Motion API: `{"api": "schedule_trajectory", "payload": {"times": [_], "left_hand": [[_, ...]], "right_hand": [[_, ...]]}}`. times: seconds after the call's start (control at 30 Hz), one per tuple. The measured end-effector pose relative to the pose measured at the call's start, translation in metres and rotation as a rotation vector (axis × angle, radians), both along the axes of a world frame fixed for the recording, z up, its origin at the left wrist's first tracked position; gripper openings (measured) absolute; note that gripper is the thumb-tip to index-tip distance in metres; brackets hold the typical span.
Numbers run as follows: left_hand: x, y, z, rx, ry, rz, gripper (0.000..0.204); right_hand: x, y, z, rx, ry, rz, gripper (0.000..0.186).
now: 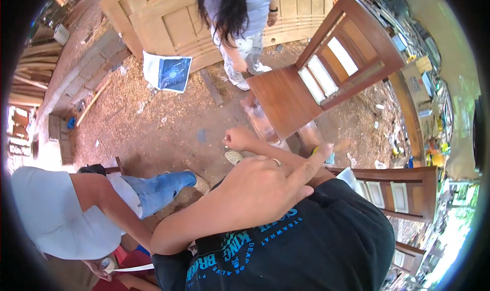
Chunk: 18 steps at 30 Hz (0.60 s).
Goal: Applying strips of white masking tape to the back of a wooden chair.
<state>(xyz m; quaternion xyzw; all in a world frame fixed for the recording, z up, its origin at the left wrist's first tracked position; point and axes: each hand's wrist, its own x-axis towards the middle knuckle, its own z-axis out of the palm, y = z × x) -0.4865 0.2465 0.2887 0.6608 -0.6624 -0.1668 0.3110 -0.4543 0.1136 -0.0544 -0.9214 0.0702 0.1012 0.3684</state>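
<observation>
My left hand [260, 186] lies across my right forearm near the elbow, its index finger stretched out to the right and a ring on one finger. It holds nothing that I can see. A small yellow-green thing [315, 150] shows by its fingertip; its kind is unclear. My right hand [238, 138] reaches leftward beyond the left one, its fingers curled in, with no object visible in them. Just ahead stands a brown wooden chair [291, 97]. White covering [341, 56] lies over parts of its backrest. Neither hand touches the chair.
A person [250, 30] stands beyond the chair, before large wooden door panels [189, 30]. At left, another person in white [56, 209] stands close; a hand there holds a tape roll [107, 264]. More chairs [408, 191] stand right. Sawdust covers the ground; a printed sheet [173, 74] leans on the panels.
</observation>
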Motion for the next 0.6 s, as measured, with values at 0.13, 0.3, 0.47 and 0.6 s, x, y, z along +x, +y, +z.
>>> {"api": "schedule_trajectory", "payload": {"times": [0.13, 0.3, 0.47, 0.6], "left_hand": [[-0.009, 0.002, -0.01, 0.055, -0.033, -0.045, 0.076], [-0.031, 0.026, -0.013, -0.019, -0.018, 0.01, 0.067], [-0.038, 0.071, -0.098, 0.266, 0.316, 0.183, 0.046], [-0.053, 0.142, -0.244, 0.373, 0.727, 0.818, 0.038]], "right_hand": [[-0.031, -0.003, 0.001, -0.03, 0.062, 0.007, 0.027], [-0.052, 0.017, 0.001, -0.008, 0.074, -0.032, 0.027], [-0.088, 0.025, -0.012, -0.075, 0.008, -0.015, 0.027], [-0.125, 0.043, 0.005, -0.07, -0.047, -0.034, 0.027]]}}
